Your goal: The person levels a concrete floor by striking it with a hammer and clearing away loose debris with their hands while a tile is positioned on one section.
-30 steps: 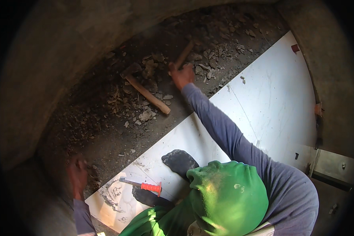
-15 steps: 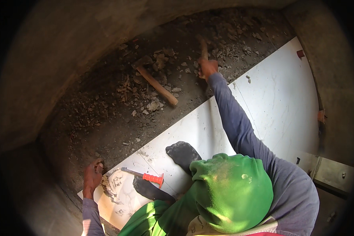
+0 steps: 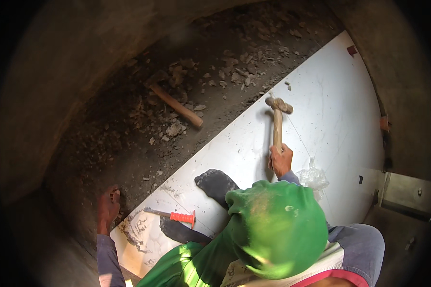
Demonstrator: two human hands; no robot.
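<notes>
Toward two o'clock, holding a wooden-handled hammer (image 3: 277, 128) over white tile (image 3: 333, 119), with fingers of the right hand (image 3: 281, 160) wrapped around it. Toward eight o'clock, over dirt (image 3: 93, 160), with curled fingers on the left hand (image 3: 108, 205); cannot tell if pinching anything.

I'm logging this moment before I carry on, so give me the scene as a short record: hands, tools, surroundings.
Right hand: closed around the hammer's handle
Hammer: wooden handle, head pointing away from the person, over the tiles
Left hand: low at the dirt's near end; grip unclear
Wood-handled tool: lying on the dirt, head dim
Chisel: red grip, at one foot
Rubble: loose chunks scattered on the dirt
Plastic bag: clear, crumpled, on the tiles
</notes>
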